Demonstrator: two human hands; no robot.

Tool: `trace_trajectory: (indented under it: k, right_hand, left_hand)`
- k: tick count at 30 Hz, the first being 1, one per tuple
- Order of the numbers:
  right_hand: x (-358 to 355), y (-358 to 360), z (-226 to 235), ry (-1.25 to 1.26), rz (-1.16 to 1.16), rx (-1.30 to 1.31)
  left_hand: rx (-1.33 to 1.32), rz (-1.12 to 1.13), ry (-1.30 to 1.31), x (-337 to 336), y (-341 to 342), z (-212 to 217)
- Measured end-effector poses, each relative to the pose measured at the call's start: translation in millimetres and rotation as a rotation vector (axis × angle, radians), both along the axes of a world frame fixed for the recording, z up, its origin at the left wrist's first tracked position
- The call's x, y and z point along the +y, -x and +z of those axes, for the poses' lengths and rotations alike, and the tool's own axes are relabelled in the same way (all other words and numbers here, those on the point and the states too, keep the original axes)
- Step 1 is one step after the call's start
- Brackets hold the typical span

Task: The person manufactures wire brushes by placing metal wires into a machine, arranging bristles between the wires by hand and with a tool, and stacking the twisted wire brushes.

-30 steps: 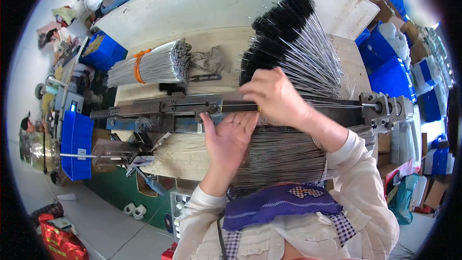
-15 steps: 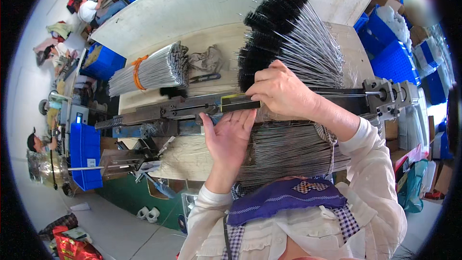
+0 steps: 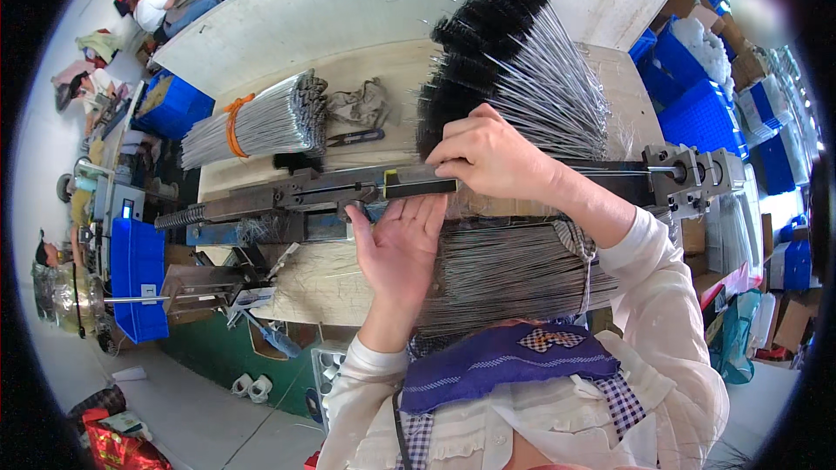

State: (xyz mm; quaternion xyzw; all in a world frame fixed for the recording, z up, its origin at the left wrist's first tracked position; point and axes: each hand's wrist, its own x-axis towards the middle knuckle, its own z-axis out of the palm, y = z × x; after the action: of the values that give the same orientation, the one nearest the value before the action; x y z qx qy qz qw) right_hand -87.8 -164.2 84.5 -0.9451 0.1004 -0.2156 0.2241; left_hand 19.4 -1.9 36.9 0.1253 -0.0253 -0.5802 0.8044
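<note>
A long dark metal machine rail (image 3: 287, 196) runs across the wooden workbench (image 3: 331, 283). My right hand (image 3: 488, 157) rests on top of the rail, fingers pinched on a thin wire at the sliding block. My left hand (image 3: 401, 239) is held palm up just under the rail, fingers spread, touching its underside. Behind my right hand lies a fan of wire brushes with black bristle heads (image 3: 488, 52). A large bundle of bare metal wires (image 3: 514, 270) lies in front of me, under my right forearm.
A tied bundle of wires with an orange band (image 3: 252, 126) lies at the bench's left, with a grey rag (image 3: 357, 104) and black snips (image 3: 353, 137) beside it. Blue crates (image 3: 705, 87) stand right, another (image 3: 135, 274) left. Other people sit at far left.
My right hand has stayed on the rail while my left hand opened a little under it. The view shifted slightly; nothing else moved.
</note>
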Motion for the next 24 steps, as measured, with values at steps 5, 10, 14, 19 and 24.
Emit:
trace_trajectory:
  k: [5, 10, 14, 19, 24]
  right_hand:
    - [5, 1, 1, 0.131, 0.043, 0.024]
    - [10, -3, 5, 0.176, 0.023, 0.05]
    - [8, 0, 3, 0.182, 0.036, -0.003]
    - [5, 3, 0, 0.176, 0.015, -0.038]
    - [30, 18, 33, 0.136, -0.188, 0.096]
  left_hand:
    - [-0.037, -0.012, -0.019, -1, -1, 0]
    - [-0.088, -0.029, -0.041, -1, -4, -1]
    - [-0.038, -0.006, -0.006, -3, -2, 2]
    - [-0.015, -0.029, 0.012, -2, -2, -5]
    - [-0.032, -0.013, 0.005, 3, -1, -3]
